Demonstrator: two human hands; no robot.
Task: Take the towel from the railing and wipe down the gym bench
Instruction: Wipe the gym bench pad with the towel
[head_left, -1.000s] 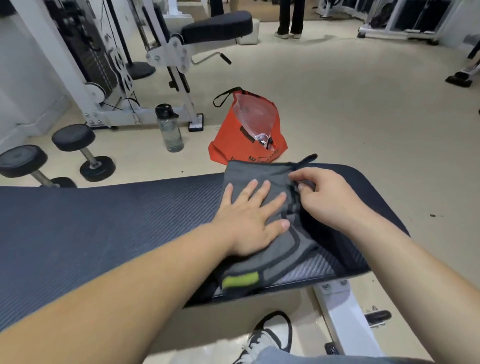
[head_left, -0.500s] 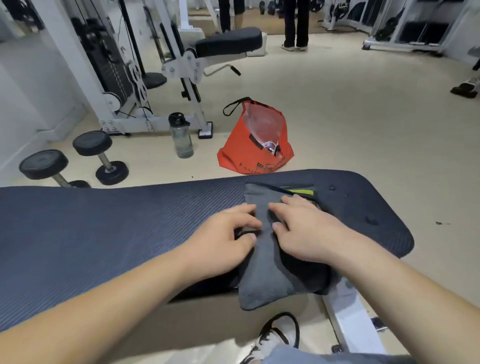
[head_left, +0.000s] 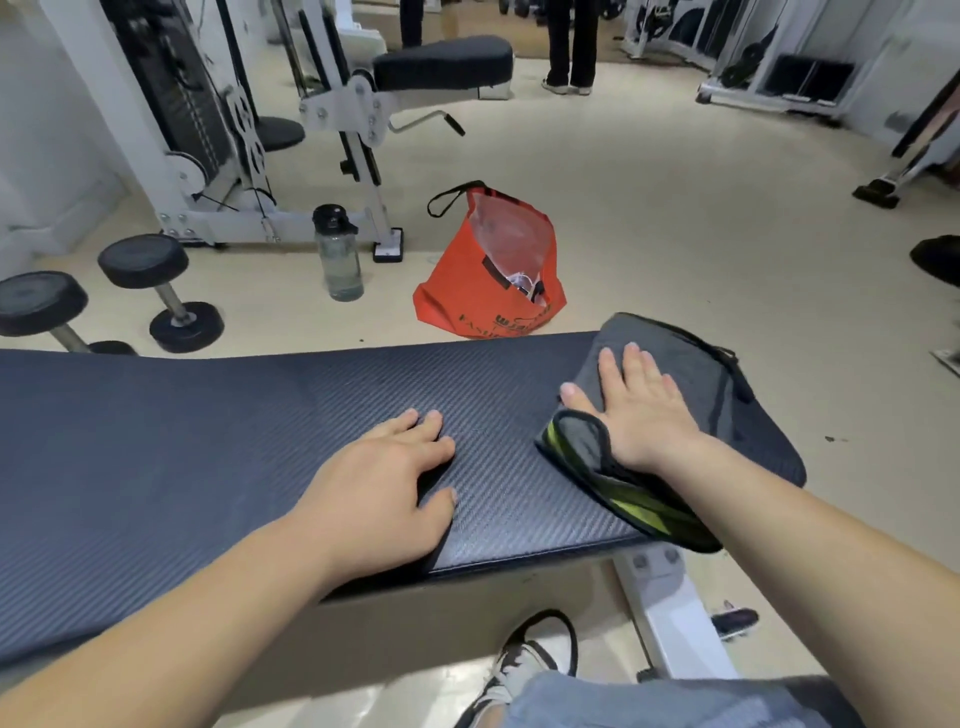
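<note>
A dark ribbed gym bench pad runs across the view from the left to the right. A folded grey towel with black edging and lime-green stripes lies on its right end. My right hand presses flat on the towel, fingers spread, palm down. My left hand rests on the bare pad to the left of the towel, fingers loosely bent, holding nothing.
Beyond the bench, on the floor, stand an orange bag, a water bottle and two dumbbells. A white cable machine with a padded seat is behind them. A person's legs stand at the back. My shoe is under the bench.
Both hands were together on the towel near the bench's front edge. Now the right hand has pushed the towel toward the right end, and the left hand has come off it onto the pad.
</note>
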